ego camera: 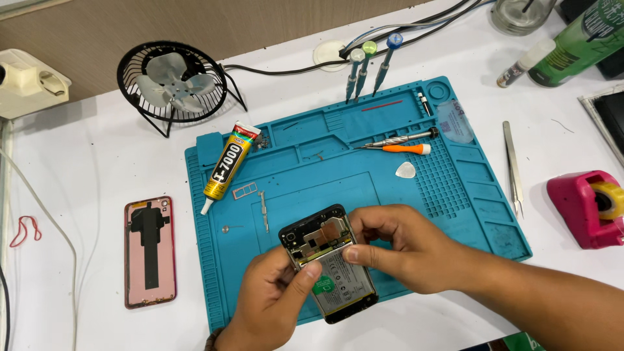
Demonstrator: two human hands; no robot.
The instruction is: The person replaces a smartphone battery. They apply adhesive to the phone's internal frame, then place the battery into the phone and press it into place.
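An opened smartphone (328,260), its back removed so that the battery and circuit board show, is held above the near part of a teal repair mat (325,162). My left hand (276,299) grips its lower left side, thumb lying on the battery. My right hand (406,247) holds the right edge, fingertips pressing on the board area near the phone's top. The pink back cover (149,252) lies inner side up on the white table, left of the mat.
On the mat lie a yellow glue tube (227,166), an orange-handled screwdriver (403,148), a white pick (405,171) and small metal parts. Three screwdrivers (367,65) stand at its far edge. A black desk fan (172,81), tweezers (513,169) and pink tape dispenser (588,208) surround it.
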